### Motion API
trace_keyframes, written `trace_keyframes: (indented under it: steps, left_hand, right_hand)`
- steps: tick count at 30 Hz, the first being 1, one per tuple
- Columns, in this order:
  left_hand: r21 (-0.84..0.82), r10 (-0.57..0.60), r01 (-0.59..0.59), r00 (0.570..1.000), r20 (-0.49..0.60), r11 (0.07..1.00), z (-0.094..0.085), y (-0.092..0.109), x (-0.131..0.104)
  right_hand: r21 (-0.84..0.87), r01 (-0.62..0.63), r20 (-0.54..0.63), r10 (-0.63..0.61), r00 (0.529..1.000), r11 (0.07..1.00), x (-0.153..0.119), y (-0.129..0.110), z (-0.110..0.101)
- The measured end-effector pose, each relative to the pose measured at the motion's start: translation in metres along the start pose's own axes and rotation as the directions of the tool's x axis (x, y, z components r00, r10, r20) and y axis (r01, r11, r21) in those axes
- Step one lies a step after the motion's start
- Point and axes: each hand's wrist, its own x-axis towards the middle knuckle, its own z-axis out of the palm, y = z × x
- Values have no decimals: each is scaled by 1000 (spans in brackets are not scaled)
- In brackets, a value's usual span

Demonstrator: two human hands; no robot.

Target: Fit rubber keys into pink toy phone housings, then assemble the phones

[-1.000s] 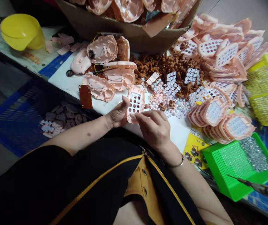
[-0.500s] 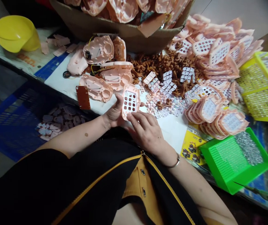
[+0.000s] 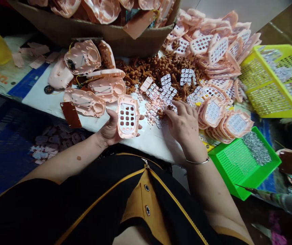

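My left hand (image 3: 108, 131) grips a pink plastic shell (image 3: 136, 117), its inner side up, with rows of square holes; my fingers pass beneath it and the thumb is at its left edge. My right hand (image 3: 187, 126) is over small parts on the white worktop, thumb and fingers apart and curved downward. Near its fingertips lie small brown pieces (image 3: 160, 113) and a scatter of tiny pale pink and white parts (image 3: 151, 110). White button pads (image 3: 168, 92) lie just beyond. To its right stand stacked pink shells with pads in them (image 3: 213, 110).
A cardboard box (image 3: 135, 42) of pink shells stands behind a brown heap (image 3: 146, 69). More shells (image 3: 219, 49) pile up at back right. A yellow basket (image 3: 268, 88) and a green basket of screws (image 3: 235, 163) sit right. Wired shell halves (image 3: 84, 102) lie left. A screwdriver-like tool (image 3: 260, 193) juts in at right.
My right hand has left the pink shell and moved right to the small parts. My left hand still holds the shell, now more fully visible. The camera view has shifted to the right.
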Motion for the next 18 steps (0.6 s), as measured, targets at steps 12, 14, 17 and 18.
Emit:
trace_keyframes:
  steps: [12, 14, 17, 18]
  left_hand:
    - [42, -3, 5, 999, -33, 999, 4, 2, 1]
    - [46, 0, 1, 999, -41, 999, 4, 1, 0]
    - [47, -13, 15, 999, -48, 999, 5, 2, 0]
    - [45, -21, 23, 999, -49, 999, 6, 2, 0]
  right_hand:
    - [86, -23, -142, 35, 989, 996, 43, 6, -14]
    - [96, -4, -88, 13, 996, 995, 29, 3, -15]
    - [113, 79, 30, -83, 996, 990, -4, -5, -12]
    - [95, 111, 54, -116, 992, 989, -14, -8, -10]
